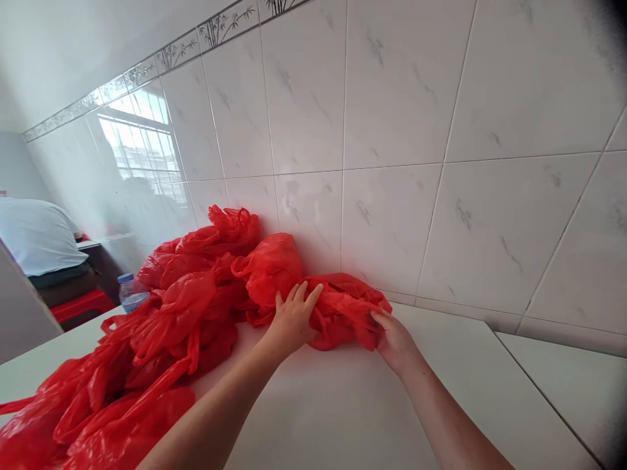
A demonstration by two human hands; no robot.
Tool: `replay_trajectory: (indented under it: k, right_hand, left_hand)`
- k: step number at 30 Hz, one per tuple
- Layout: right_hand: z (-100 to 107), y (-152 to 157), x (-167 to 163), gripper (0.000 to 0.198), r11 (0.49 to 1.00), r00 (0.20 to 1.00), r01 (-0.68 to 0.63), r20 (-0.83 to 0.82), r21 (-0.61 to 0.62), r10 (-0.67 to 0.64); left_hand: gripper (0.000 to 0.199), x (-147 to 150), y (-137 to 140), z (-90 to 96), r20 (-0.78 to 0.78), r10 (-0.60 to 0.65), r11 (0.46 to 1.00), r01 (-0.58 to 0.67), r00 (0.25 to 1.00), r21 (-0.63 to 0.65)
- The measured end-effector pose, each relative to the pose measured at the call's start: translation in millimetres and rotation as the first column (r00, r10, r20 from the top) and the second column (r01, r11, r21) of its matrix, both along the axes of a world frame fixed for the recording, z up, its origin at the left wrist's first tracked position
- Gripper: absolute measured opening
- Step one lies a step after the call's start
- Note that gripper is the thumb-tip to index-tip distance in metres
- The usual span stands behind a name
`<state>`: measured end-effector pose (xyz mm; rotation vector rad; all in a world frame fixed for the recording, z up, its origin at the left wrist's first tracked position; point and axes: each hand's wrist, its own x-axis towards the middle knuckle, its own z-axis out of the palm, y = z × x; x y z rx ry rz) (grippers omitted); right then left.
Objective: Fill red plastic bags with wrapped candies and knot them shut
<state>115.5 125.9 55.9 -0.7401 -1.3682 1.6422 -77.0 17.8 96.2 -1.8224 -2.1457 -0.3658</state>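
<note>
Handling it, I'd judge: left hand (294, 323), fingers apart, on a crumpled red plastic bag (343, 307) by the far white-tiled wall (386, 215); right hand (393, 341) seemingly pinching its right edge. Lifting would need both closed.

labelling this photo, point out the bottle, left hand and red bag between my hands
Bottle (131, 297), head view, on its clear body.
Left hand (294, 324), head view, on its back.
Red bag (345, 311), head view, on its crumpled middle.

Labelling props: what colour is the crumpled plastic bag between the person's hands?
The crumpled plastic bag is red; it shows best in the head view.
</note>
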Motion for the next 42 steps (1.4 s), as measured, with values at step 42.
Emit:
replay_trajectory:
  k: [42]
  right_hand:
    - [4, 7, -28, 0.023, 0.996, 0.995, -0.082, 0.049, -0.021, 0.083]
  left_hand:
    - [0.034, -3, -28, 4.3, -0.111, -0.282, 0.956, 0.268, 0.953, -0.121]
